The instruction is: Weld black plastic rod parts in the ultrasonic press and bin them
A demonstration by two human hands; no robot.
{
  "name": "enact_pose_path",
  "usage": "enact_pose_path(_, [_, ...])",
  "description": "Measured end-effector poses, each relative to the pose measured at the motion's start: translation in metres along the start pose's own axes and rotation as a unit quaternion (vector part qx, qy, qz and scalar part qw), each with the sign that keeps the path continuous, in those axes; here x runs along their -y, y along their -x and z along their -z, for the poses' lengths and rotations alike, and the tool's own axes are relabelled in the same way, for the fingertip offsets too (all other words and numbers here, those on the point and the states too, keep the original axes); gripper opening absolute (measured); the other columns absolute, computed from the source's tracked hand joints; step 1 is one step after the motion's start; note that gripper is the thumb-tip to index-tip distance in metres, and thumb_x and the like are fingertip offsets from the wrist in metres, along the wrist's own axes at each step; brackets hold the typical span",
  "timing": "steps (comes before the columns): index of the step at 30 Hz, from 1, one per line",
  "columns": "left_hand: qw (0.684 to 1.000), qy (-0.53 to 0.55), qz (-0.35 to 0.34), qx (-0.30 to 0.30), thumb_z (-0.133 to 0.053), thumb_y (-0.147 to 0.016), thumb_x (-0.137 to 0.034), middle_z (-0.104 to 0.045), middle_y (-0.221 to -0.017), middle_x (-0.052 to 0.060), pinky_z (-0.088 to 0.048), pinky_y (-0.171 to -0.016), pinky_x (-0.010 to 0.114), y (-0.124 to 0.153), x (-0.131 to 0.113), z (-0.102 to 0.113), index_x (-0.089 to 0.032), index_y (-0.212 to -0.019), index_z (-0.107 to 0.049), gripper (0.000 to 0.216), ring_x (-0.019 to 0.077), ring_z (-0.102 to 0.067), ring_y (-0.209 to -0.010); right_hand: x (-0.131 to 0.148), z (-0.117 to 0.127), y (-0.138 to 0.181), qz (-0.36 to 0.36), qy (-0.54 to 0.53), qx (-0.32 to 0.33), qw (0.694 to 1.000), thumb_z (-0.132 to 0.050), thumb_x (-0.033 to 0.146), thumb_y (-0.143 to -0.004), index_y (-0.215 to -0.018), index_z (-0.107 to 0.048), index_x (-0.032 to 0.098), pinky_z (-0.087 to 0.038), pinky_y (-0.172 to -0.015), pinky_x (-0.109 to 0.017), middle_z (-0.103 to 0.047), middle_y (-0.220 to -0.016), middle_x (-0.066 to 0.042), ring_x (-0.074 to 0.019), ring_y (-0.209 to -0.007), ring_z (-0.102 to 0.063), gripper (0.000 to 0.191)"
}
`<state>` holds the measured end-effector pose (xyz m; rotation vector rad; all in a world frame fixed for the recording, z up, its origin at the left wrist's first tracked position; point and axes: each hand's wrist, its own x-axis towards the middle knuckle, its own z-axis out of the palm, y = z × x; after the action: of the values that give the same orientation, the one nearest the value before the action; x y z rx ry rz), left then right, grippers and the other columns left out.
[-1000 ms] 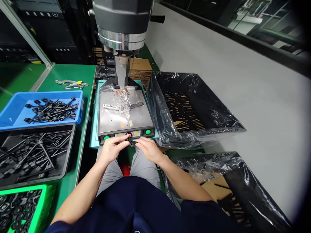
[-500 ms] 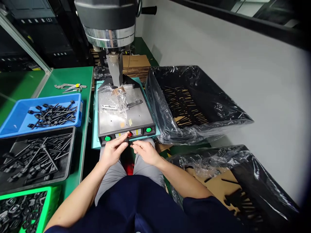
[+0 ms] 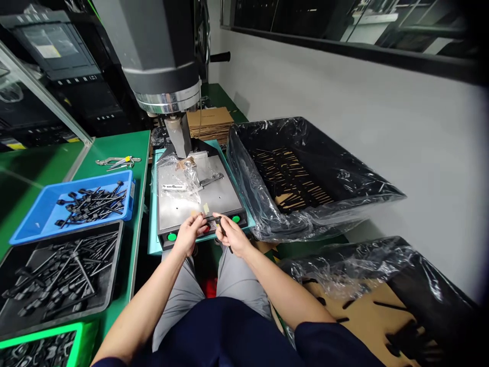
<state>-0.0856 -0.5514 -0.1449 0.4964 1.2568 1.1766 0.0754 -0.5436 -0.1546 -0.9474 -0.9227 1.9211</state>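
Observation:
My right hand (image 3: 236, 238) is closed around a small black rod-like part (image 3: 219, 222), whose lower end shows beneath the fingers. To its left, my left hand (image 3: 187, 235) is pinched, thumb against fingers; what it holds, if anything, I cannot make out. Both hands are over the front edge of a machine base with a metal plate (image 3: 179, 211), near its red button (image 3: 207, 229). A clear plastic sheet (image 3: 191, 178) covers a fixture on that plate, under the press head (image 3: 179, 135).
On the left stand a blue bin (image 3: 46, 204) and a grey tray (image 3: 109, 285) of black screw-like parts, plus a green crate (image 3: 78, 339). Plastic-lined black bins (image 3: 324, 148) with black parts on cardboard lie at right. Hand tools (image 3: 118, 162) rest on the bench.
My hands have drawn apart, and the black part now shows in my right hand. The camera view has tilted up, so the machine and bins appear lower.

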Motion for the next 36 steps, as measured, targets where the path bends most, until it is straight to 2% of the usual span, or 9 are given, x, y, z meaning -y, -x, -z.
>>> enact_pose_path(3, [0.973,0.166,0.142,0.069,-0.058,-0.088,-0.054,-0.068,-0.114,0.021,-0.057,-0.091,0.035,-0.022,-0.014,-0.016,-0.008,-0.098,-0.067,0.047,0.0255,-0.067,-0.106,0.006,0.011,-0.015,0.054,-0.002,-0.024,0.998,-0.063,0.059,-0.082,-0.107,-0.063,0.02,-0.028,-0.042,-0.019,-0.052,-0.061,0.006,-0.0057,-0.047,-0.038,0.046])
enact_pose_path(7, [0.937,0.293,0.154,0.111,-0.048,-0.088,-0.065,-0.07,-0.105,0.019,-0.06,-0.079,0.035,-0.041,-0.025,-0.041,-0.008,-0.101,-0.064,0.061,0.0248,-0.071,-0.094,0.027,0.021,-0.039,0.112,-0.07,-0.068,0.989,-0.079,0.046,-0.069,-0.091,-0.064,0.019,-0.044,-0.059,-0.022,-0.06,-0.075,0.002,-0.0081,-0.064,-0.054,0.037])
enact_pose_path(11, [0.922,0.372,0.105,0.027,-0.052,-0.087,-0.063,-0.071,-0.104,0.013,-0.06,-0.062,0.028,-0.051,-0.034,-0.053,-0.014,-0.1,-0.062,0.051,0.0205,-0.071,-0.085,0.05,0.03,-0.055,0.139,-0.099,-0.105,0.98,-0.083,0.041,-0.064,-0.093,-0.063,0.021,-0.049,-0.066,-0.027,-0.065,-0.08,0.001,-0.0114,-0.071,-0.059,0.041])
enact_pose_path(14, [0.918,0.388,0.052,-0.068,-0.053,-0.096,-0.038,-0.071,-0.089,0.006,-0.056,-0.057,0.019,-0.053,-0.045,-0.051,-0.016,-0.091,-0.061,0.025,0.0121,-0.07,-0.073,0.054,0.031,-0.06,0.1,-0.059,-0.066,0.991,-0.083,0.042,-0.063,-0.099,-0.065,0.02,-0.05,-0.072,-0.031,-0.069,-0.081,-0.001,-0.0135,-0.073,-0.061,0.045])
enact_pose_path(18, [0.93,0.351,0.013,-0.11,-0.05,-0.096,-0.012,-0.068,-0.073,0.0,-0.053,-0.058,0.01,-0.047,-0.056,-0.044,-0.015,-0.083,-0.062,0.017,0.0047,-0.066,-0.064,0.043,0.014,-0.073,0.042,0.047,0.014,0.998,-0.082,0.035,-0.062,-0.093,-0.069,0.017,-0.045,-0.064,-0.026,-0.069,-0.076,-0.001,-0.0125,-0.07,-0.06,0.038])
enact_pose_path(23, [0.963,0.222,-0.089,-0.124,-0.071,-0.081,-0.016,-0.071,-0.089,0.003,-0.048,-0.056,0.011,-0.037,-0.061,-0.037,-0.014,-0.084,-0.069,0.004,0.0072,-0.067,-0.075,0.032,-0.024,-0.113,0.087,0.048,0.039,0.994,-0.076,0.029,-0.065,-0.091,-0.067,0.017,-0.045,-0.06,-0.024,-0.068,-0.077,0.001,-0.0111,-0.066,-0.058,0.03])
enact_pose_path(28, [0.957,-0.002,-0.25,-0.147,-0.08,-0.069,-0.035,-0.068,-0.116,0.011,-0.05,-0.09,0.031,-0.04,-0.069,-0.027,-0.015,-0.072,-0.068,0.023,0.0239,-0.061,-0.115,0.028,-0.048,-0.155,0.188,0.074,0.018,0.979,-0.07,0.024,-0.07,-0.1,-0.065,0.018,-0.052,-0.074,-0.03,-0.069,-0.086,-0.002,-0.0151,-0.077,-0.062,0.031])
enact_pose_path(31, [0.945,-0.08,-0.289,-0.131,-0.077,-0.071,-0.04,-0.068,-0.118,0.013,-0.037,-0.109,0.043,-0.041,-0.076,-0.024,-0.016,-0.068,-0.068,0.025,0.0286,-0.053,-0.127,0.032,-0.052,-0.162,0.251,0.139,-0.011,0.958,-0.065,0.024,-0.076,-0.109,-0.065,0.021,-0.051,-0.088,-0.036,-0.07,-0.098,-0.004,-0.0186,-0.09,-0.063,0.033])
enact_pose_path(36, [0.936,-0.117,-0.304,-0.131,-0.076,-0.072,-0.039,-0.063,-0.129,0.011,-0.029,-0.114,0.046,-0.039,-0.087,-0.021,-0.018,-0.068,-0.069,0.023,0.0288,-0.053,-0.127,0.058,-0.056,-0.167,0.36,0.25,-0.111,0.892,-0.066,0.023,-0.078,-0.105,-0.071,0.021,-0.043,-0.103,-0.038,-0.065,-0.111,-0.008,-0.0226,-0.108,-0.058,0.027])
